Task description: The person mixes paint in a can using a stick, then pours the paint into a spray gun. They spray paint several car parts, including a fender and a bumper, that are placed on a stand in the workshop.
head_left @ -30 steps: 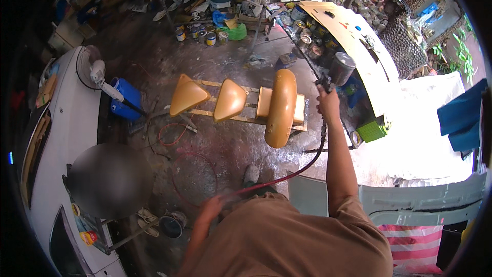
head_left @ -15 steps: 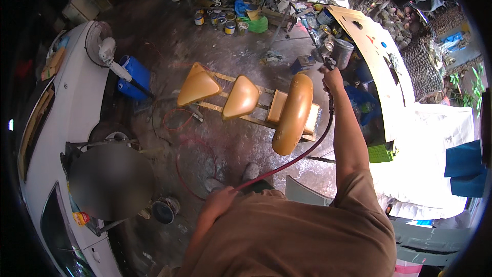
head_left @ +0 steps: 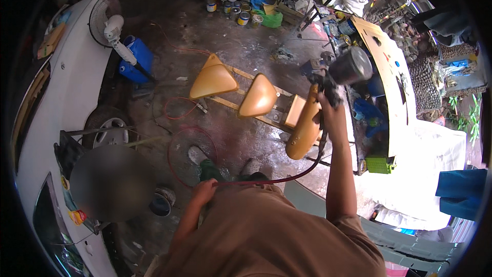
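My right hand (head_left: 329, 106) grips a dark spray gun (head_left: 328, 86) with a metal cup (head_left: 351, 66), held over a long curved gold-orange fender (head_left: 301, 141), partly hiding it. Beside that fender sit a gold box-shaped piece (head_left: 293, 114) and two rounded triangular gold panels (head_left: 256, 96) (head_left: 212, 80), all on a low slatted stand (head_left: 262, 121). A red hose (head_left: 256, 181) runs from the gun across my body to my left hand (head_left: 205, 189), whose fingers are closed around it near my waist.
Left are a white car (head_left: 66, 82), a standing fan (head_left: 113, 30), a blue jerrycan (head_left: 136, 59) and a bucket (head_left: 160, 204). Paint cans (head_left: 243, 18) and clutter line the back. A long pale panel (head_left: 382, 56) and white sheet (head_left: 415, 184) lie right. Loops of hose rest on the floor.
My right hand has brought the spray gun and cup nearer and over the fender. My left hand has shifted slightly left and up. The view has shifted, and my feet show more.
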Demonstrator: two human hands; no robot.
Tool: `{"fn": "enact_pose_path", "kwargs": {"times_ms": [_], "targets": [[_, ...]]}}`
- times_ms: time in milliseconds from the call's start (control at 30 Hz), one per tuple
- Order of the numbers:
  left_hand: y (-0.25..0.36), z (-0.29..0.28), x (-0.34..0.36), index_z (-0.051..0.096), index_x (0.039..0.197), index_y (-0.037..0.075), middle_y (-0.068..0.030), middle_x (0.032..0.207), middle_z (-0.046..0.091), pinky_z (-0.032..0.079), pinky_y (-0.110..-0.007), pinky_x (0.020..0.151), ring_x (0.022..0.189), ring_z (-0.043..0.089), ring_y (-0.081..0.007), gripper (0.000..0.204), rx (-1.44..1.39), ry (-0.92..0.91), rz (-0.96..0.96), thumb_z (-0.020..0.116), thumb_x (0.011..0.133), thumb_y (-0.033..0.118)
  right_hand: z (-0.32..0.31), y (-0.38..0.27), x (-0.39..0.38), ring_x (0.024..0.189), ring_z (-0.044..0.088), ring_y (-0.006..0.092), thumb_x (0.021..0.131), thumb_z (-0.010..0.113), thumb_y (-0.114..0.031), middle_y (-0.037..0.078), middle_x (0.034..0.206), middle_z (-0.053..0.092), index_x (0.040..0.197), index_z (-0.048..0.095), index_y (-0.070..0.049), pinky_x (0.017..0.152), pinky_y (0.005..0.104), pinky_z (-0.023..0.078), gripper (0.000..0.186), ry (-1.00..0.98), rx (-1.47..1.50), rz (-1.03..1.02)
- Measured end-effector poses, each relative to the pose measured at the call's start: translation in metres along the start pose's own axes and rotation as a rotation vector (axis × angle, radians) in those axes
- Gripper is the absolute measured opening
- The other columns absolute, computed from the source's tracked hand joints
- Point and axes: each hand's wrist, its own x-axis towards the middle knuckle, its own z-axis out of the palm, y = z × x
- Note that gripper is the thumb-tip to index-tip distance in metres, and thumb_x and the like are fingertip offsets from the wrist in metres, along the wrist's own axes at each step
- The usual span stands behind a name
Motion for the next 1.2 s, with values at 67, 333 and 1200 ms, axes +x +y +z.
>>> {"fn": "enact_pose_path", "kwargs": {"times_ms": [67, 333, 1200], "targets": [[-0.025, -0.018, 0.014, 0.068, 0.112, 0.012, -0.0163, 0.108, 0.07, 0.052, -0.05, 0.086, 0.103, 0.066, -0.0398, 0.023, 0.002, -0.026, -0.024, 0.063, 0.094, 0.027, 0.029, -0.003, -0.033, 0.05, 0.061, 0.0123, 0.1, 0.061, -0.035, 0.003, 0.06, 0.059, 0.107, 0.064, -0.004, 0.046, 0.0269, 0.044, 0.032, 0.059, 0.067, -0.048], [-0.235, -0.062, 0.073, 0.067, 0.122, 0.013, -0.0178, 0.121, 0.064, 0.05, -0.049, 0.095, 0.113, 0.061, -0.0378, 0.034, 0.126, -0.075, -0.047, 0.062, 0.089, 0.013, 0.178, -0.019, -0.132, 0.061, 0.06, 0.0105, 0.104, 0.057, -0.026, 0.001, 0.071, 0.062, 0.119, 0.066, -0.004, 0.055, 0.026, 0.046, 0.029, 0.065, 0.231, 0.017], [-0.031, -0.166, 0.052, 0.055, 0.14, 0.005, -0.0047, 0.135, 0.059, 0.045, -0.037, 0.103, 0.12, 0.055, -0.0169, 0.045, -0.781, -0.219, 0.682, 0.063, 0.096, 0.009, 0.361, -0.055, -0.172, 0.119, 0.056, 0.019, 0.104, 0.057, -0.022, 0.01, 0.134, 0.06, 0.143, 0.052, 0.0, 0.104, 0.034, 0.042, 0.045, -0.265, 0.12, 0.179]]}}
